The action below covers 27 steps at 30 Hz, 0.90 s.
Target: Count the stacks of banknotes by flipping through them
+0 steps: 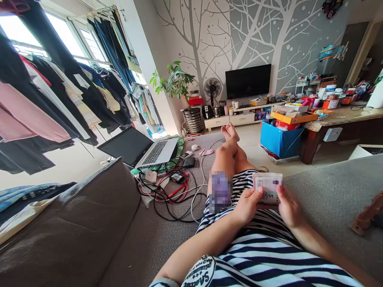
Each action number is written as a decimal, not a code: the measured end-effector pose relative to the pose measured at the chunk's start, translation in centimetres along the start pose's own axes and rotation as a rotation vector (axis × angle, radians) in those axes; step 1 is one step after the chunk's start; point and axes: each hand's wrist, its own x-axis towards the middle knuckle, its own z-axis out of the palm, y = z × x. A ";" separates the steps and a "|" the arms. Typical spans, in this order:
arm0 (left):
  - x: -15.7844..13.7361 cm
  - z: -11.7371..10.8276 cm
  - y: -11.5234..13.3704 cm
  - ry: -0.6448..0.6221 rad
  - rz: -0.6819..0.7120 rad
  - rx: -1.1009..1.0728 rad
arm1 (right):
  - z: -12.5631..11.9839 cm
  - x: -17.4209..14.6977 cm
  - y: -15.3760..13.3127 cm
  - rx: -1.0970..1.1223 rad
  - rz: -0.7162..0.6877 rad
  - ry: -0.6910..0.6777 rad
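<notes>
A stack of banknotes (271, 186) is held above my lap, with a purplish note marked 5 on its face. My left hand (247, 205) grips the stack's left side, thumb on top. At the right edge my right hand (289, 208) pinches the same stack, its thumb near the upper right corner; its lower fingers are hidden. On my left thigh lies a purple rectangular thing (220, 189), blurred by pixelation. Striped black-and-white clothing (269, 259) covers my torso and lap.
My legs stretch along a grey sofa (179, 199). To the left are an open laptop (149, 149) and tangled cables (176, 187). A blue box (281, 139) stands beside a cluttered table (347, 113). Ahead are a television (248, 81) and a potted plant (191, 119).
</notes>
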 end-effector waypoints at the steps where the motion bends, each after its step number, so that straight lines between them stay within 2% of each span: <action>1: 0.0 -0.1 -0.1 0.001 -0.002 0.001 | -0.1 0.2 -0.5 0.047 0.060 -0.063; 5: 0.1 -0.4 -0.4 0.011 -0.019 -0.010 | -0.5 0.5 -1.7 0.143 0.213 -0.219; 10: 0.2 -0.5 -0.9 0.028 -0.025 0.007 | -1.4 0.4 -1.7 0.160 0.294 -0.252; 17: 0.1 -0.6 -1.4 -0.141 -0.134 0.028 | -1.5 -0.3 -3.0 0.164 0.204 -0.174; 23: 0.2 -0.7 -1.6 -0.095 -0.202 -0.055 | -0.6 -0.6 -3.4 0.199 0.221 -0.176; 27: 0.3 -0.9 -1.6 -0.127 -0.255 -0.076 | -0.7 -0.4 -2.9 0.173 0.205 -0.169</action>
